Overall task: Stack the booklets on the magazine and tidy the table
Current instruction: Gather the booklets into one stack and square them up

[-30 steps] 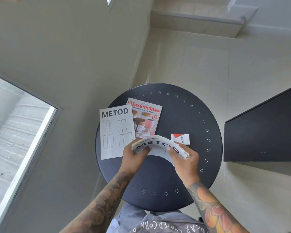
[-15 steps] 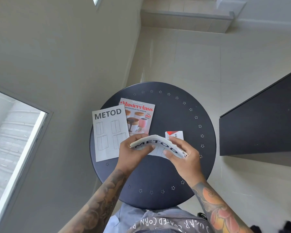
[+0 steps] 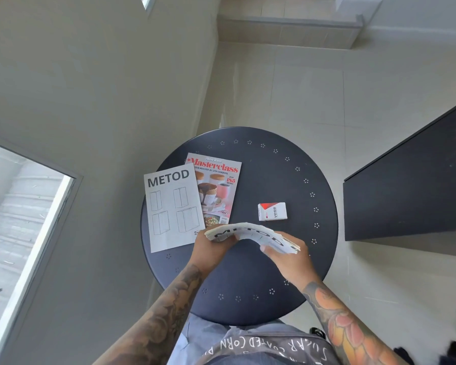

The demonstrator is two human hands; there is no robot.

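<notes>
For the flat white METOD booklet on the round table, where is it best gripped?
Probably the flat white METOD booklet's left edge, which overhangs the round dark table's rim: fingers could slip underneath there. Its right edge overlaps the Masterclass magazine.

I've got a thick white METOD booklet bent into an arch above the near part of the round dark table, left hand gripping one end and right hand the other, black lettering facing up. A second METOD booklet, white with line drawings of cabinets on the cover, lies flat at the table's left side, tilted a bit, its left edge hanging past the rim. The magazine, a red-titled Masterclass cookbook with desserts on the cover, lies flat just right of it, its left edge tucked under that booklet.
</notes>
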